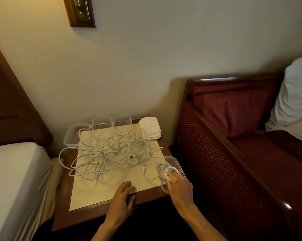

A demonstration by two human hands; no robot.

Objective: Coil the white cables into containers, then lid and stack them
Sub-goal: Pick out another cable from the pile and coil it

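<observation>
While my right hand (178, 186) pinches a coiled white cable (169, 171) down into the clear tub (178, 164) at the table's (63, 202) right edge, my left hand (123, 193) rests flat, fingers relaxed, on the cream mat (101, 188). The tangled cables (110, 152) sprawl across the mat. Three empty tubs (101, 121) and stacked lids (150, 128) sit along the back.

4 clear containers (101, 122), 1 lid stack (151, 128), 2 hands (178, 186).
</observation>
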